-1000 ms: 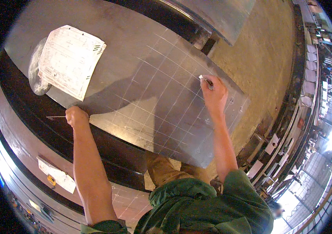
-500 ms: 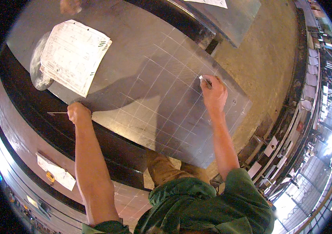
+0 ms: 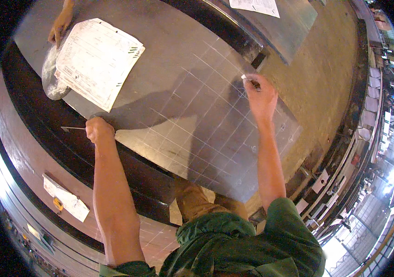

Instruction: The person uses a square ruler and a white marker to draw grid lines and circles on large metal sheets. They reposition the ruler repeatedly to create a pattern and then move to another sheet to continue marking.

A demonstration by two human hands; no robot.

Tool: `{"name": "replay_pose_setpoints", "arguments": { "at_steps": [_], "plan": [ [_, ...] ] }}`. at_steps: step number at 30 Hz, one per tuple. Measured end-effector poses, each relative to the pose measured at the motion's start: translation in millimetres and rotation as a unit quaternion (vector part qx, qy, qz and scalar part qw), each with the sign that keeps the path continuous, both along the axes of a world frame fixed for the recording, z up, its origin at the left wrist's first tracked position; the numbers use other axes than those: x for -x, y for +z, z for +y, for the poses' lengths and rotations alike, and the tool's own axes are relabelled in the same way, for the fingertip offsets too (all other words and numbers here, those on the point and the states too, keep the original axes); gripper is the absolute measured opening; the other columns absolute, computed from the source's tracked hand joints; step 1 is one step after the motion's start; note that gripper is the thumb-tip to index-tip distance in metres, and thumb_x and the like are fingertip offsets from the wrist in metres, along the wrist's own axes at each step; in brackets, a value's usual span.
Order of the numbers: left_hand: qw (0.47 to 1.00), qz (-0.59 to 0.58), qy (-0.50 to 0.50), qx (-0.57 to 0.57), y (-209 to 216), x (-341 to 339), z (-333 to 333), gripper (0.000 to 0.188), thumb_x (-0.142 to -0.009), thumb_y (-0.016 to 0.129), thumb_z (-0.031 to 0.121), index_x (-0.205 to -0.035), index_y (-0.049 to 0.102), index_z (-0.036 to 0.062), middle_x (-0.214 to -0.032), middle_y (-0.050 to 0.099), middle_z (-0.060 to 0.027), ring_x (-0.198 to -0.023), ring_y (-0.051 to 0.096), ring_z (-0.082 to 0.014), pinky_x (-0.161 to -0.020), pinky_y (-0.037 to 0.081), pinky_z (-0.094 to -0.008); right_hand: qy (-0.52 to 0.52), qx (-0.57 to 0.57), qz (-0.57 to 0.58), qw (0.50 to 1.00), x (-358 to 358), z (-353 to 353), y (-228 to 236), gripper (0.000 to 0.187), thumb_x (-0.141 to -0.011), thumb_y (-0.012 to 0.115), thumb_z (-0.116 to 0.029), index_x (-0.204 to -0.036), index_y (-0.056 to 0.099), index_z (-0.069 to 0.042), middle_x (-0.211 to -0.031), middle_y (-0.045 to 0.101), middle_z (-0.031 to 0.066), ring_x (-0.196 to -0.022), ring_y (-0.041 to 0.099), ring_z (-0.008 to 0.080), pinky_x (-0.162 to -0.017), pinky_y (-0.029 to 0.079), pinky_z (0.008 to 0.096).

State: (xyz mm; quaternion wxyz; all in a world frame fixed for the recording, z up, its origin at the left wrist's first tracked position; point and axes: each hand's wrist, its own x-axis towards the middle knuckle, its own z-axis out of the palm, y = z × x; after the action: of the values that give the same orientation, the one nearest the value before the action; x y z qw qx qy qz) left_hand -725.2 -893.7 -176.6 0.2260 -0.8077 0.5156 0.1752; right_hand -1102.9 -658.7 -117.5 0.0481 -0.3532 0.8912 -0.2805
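Observation:
A dark steel plate (image 3: pixel 160 60) lies before me, marked with a grid of white chalk lines. My right hand (image 3: pixel 262 99) is closed in a pinch around a short piece of white chalk (image 3: pixel 244 77), close over the far right part of the grid. Round marks show near some lines. At the plate's near left edge, my left hand (image 3: pixel 100 130) is closed in a fist. Out of its left side sticks a thin metal strip (image 3: pixel 73 128); the rest of that thing is hidden in the fist.
A stack of printed drawing sheets (image 3: pixel 100 60) lies on the plate, partly over a rounded grey-white bundle (image 3: pixel 54 78). Another person's hand (image 3: pixel 60 25) reaches in beside it. Behind stands another plate with a paper (image 3: pixel 255 6). At left, a white sheet (image 3: pixel 65 197) carries a yellow tape measure (image 3: pixel 58 204).
My right hand has moved up and slightly right with the chalk. The other person's hand has come down to the left of the sheets. My left hand keeps its grip.

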Motion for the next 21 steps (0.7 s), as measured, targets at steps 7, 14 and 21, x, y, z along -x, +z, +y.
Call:
{"name": "replay_pose_setpoints", "arguments": {
  "at_steps": [7, 14, 21],
  "plan": [
    [1.0, 0.0, 0.018, 0.021, -27, -23, -10, 0.027, -0.085, 0.061, 0.006, -0.11, 0.067, 0.0029, -0.117, 0.066, -0.0133, -0.105, 0.066, -0.0287, -0.086, 0.055, -0.036, 0.064, 0.016, -0.005, 0.998, -30, -51, -12, 0.016, -0.079, 0.07, -0.021, -0.093, 0.068, -0.014, -0.092, 0.067, 0.0107, -0.083, 0.065, 0.0325, -0.071, 0.051, 0.0425],
    [0.998, -0.018, 0.061, 0.012, 0, 2, -5, 0.026, -0.084, 0.063, 0.007, -0.109, 0.068, 0.0032, -0.116, 0.067, -0.0121, -0.103, 0.067, -0.0276, -0.084, 0.056, -0.0354, 0.092, -0.032, 0.026, 0.995, -40, -60, -14, 0.018, -0.08, 0.068, -0.024, -0.095, 0.068, -0.015, -0.093, 0.067, 0.0101, -0.085, 0.064, 0.0329, -0.072, 0.052, 0.0427],
    [0.999, -0.018, 0.028, -0.008, 6, 6, -1, 0.025, -0.081, 0.067, 0.007, -0.106, 0.069, 0.0043, -0.115, 0.067, -0.011, -0.103, 0.067, -0.0266, -0.083, 0.056, -0.0347, 0.044, -0.076, 0.054, 0.995, -34, -58, -10, 0.016, -0.08, 0.069, -0.025, -0.092, 0.07, -0.015, -0.095, 0.068, 0.0105, -0.086, 0.064, 0.0332, -0.072, 0.051, 0.044]
  ]
}}
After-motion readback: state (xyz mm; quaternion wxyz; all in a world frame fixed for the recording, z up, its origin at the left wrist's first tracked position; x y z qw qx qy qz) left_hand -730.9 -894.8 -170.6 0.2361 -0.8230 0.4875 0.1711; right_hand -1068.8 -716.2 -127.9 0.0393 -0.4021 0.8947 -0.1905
